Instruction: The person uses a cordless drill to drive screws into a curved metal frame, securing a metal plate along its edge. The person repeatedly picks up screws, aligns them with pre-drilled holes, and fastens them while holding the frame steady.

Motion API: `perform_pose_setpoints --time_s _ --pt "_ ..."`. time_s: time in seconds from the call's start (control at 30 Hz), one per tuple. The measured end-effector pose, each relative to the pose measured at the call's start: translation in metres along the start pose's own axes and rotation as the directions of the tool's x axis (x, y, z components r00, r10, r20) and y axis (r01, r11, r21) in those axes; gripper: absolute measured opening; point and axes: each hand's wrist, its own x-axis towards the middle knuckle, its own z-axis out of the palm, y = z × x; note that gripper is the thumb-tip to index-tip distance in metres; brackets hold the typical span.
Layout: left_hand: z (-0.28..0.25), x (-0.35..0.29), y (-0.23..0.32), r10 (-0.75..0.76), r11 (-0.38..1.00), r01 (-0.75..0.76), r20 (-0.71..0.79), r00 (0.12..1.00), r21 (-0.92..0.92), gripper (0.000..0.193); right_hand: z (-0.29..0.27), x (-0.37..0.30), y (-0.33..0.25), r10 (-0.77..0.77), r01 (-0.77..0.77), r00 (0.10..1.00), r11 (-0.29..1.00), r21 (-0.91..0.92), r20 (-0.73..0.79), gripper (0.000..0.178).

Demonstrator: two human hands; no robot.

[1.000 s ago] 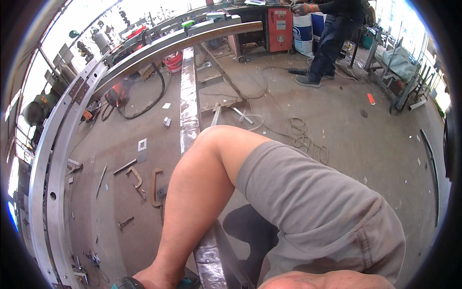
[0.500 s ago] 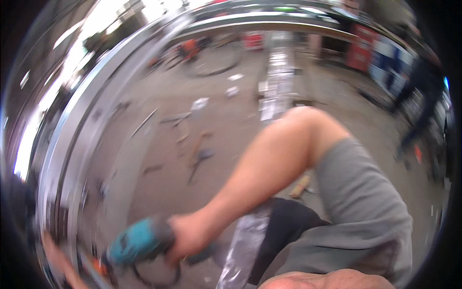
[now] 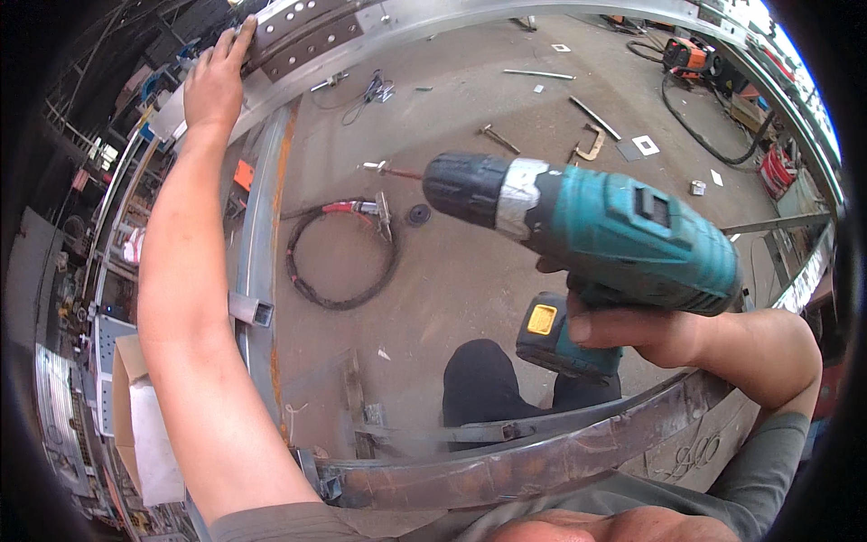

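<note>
My right hand (image 3: 637,331) is wrapped round the grip of a teal and black cordless drill (image 3: 623,221). The drill points left, and a thin reddish bit (image 3: 399,172) sticks out of its chuck over the open floor. My left arm reaches far up and to the left. There my left hand (image 3: 217,83), fingers stretched out, rests at the end of a dark metal plate with rows of holes (image 3: 312,38), fixed along a long metal beam (image 3: 361,45). Whether the fingertips press on the plate or the beam, I cannot tell.
A curved brown steel beam (image 3: 506,481) crosses close in front of me. On the floor lie a coiled black cable (image 3: 298,280), a C-clamp (image 3: 591,143) and metal rods. An orange machine (image 3: 684,56) stands far right. A cardboard box (image 3: 129,379) is at the left.
My view has swung round. The drill, low at the left before, is now raised at centre right in my right hand. My left hand has gone from the lower left edge to the upper left plate.
</note>
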Motion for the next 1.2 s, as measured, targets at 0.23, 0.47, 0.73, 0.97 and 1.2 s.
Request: perform_pose_setpoints --time_s 0.23,0.47,0.73,0.97,1.2 --pt "0.007 -0.001 -0.002 -0.028 0.999 0.028 0.004 1.000 -0.023 0.084 0.007 0.004 -0.011 -0.043 0.046 0.996 0.998 0.034 -0.082 0.063" --pt "0.009 -0.001 -0.003 -0.031 0.999 0.030 0.024 0.999 0.012 0.087 0.006 0.002 -0.016 0.080 -0.077 0.995 0.995 0.067 -0.057 0.063" --pt "0.003 0.001 0.001 -0.036 0.999 0.036 0.026 0.999 0.025 0.087 0.004 0.004 -0.007 -0.034 0.036 0.998 0.999 0.027 -0.057 0.063" --pt "-0.031 0.004 0.023 -0.126 0.986 0.139 0.123 0.984 -0.097 0.068 0.003 0.003 -0.007 0.006 -0.005 0.999 0.999 0.034 -0.036 0.063" --pt "-0.038 0.006 0.026 -0.107 0.987 0.117 0.091 0.990 -0.109 0.066 0.008 0.005 -0.008 -0.041 0.043 0.996 0.999 0.025 -0.074 0.064"
